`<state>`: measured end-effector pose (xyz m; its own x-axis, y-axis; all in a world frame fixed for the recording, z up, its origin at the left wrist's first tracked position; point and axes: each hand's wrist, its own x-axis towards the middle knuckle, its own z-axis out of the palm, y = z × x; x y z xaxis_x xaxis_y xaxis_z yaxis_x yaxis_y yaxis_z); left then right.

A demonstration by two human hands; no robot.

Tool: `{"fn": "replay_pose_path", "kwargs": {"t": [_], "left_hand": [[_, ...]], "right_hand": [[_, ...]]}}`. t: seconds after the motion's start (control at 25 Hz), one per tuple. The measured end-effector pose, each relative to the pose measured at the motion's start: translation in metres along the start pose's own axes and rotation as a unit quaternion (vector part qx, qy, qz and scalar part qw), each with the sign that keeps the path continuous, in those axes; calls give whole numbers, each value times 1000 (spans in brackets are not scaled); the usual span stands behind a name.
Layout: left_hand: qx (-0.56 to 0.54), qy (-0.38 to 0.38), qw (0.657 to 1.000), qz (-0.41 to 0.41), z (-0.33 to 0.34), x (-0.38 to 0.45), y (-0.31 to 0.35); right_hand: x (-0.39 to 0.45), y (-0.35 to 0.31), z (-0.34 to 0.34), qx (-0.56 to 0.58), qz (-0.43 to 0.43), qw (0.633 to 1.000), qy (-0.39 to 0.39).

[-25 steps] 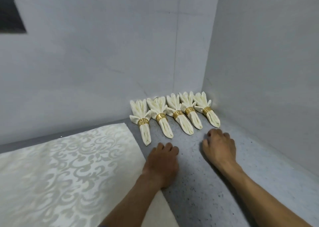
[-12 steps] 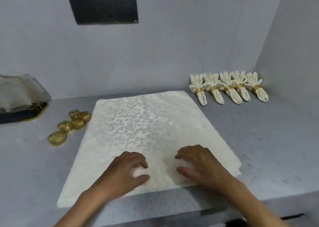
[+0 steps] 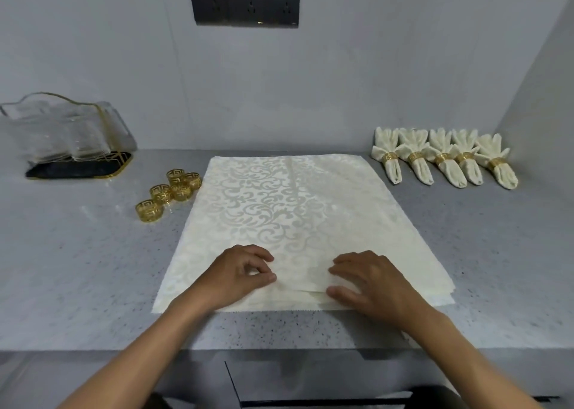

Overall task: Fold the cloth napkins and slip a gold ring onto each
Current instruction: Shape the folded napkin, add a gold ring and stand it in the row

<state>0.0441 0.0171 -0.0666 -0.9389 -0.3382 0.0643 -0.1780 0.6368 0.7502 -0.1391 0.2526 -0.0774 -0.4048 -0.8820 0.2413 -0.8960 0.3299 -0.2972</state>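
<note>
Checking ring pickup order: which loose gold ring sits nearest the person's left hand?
The loose gold ring at the near-left end of the cluster, standing slightly apart from the other four, which bunch closer to the wall. The left hand lies to its right.

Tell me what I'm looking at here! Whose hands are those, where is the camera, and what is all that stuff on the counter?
There is no machine here, only a person working. The camera sits on the person's head and looks down, so you see their own arms. The left hand and right hand both rest on the near edge of a stack of cream patterned napkins lying flat on a grey speckled counter. The left fingers are curled, seemingly pinching the top napkin. Left of the stack sit five loose gold rings. At the far right, five finished napkins lie in a row, each wearing a ring. At the far left stands a clear holder on a dark tray.
</note>
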Motion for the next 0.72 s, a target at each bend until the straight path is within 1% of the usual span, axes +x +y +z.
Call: {"fn": "replay_pose_path", "kwargs": {"t": [0.12, 0.2, 0.28, 0.32, 0.36, 0.4, 0.44, 0.48, 0.52, 0.56, 0.6, 0.64, 0.68, 0.72], "left_hand": [[-5, -10, 1000, -3, -1, -1, 1], [3, 21, 1000, -15, 3, -1, 3], [59, 74, 995, -19, 4, -1, 8], [84, 91, 992, -12, 3, -1, 13], [100, 90, 991, 0, 2, -2, 18], [120, 71, 990, 10, 3, -4, 24], [161, 46, 986, 22, 5, -5, 31], [226, 27, 973, 39, 9, -5, 37], [296, 24, 953, 54, 13, -5, 42], [352, 40, 933, 60, 14, -4, 45], [386, 59, 920, 47, 8, -4, 45], [403, 73, 912, 22, -2, -5, 41], [406, 74, 911, -3, -14, -9, 32], [391, 63, 918, -26, -27, -16, 21]], "right_hand": [[0, -6, 1, 3, -5, 1000, -3], [1, -6, -2, 18, 7, 1000, -16], [2, -6, -5, 31, 14, 999, -33], [2, -6, -6, 25, 14, 999, -25], [2, -6, -5, 13, 20, 1000, 0], [3, -5, -6, 6, 37, 999, 33], [7, -4, -8, 8, 63, 996, 62], [12, -2, -12, 16, 85, 993, 80], [17, -2, -17, 34, 94, 991, 92], [22, 0, -22, 52, 92, 989, 99], [24, 2, -28, 63, 77, 991, 88], [21, 8, -34, 54, 51, 996, 53], [14, 17, -38, 16, 14, 1000, -1], [4, 28, -40, -41, -19, 998, -52]]}}
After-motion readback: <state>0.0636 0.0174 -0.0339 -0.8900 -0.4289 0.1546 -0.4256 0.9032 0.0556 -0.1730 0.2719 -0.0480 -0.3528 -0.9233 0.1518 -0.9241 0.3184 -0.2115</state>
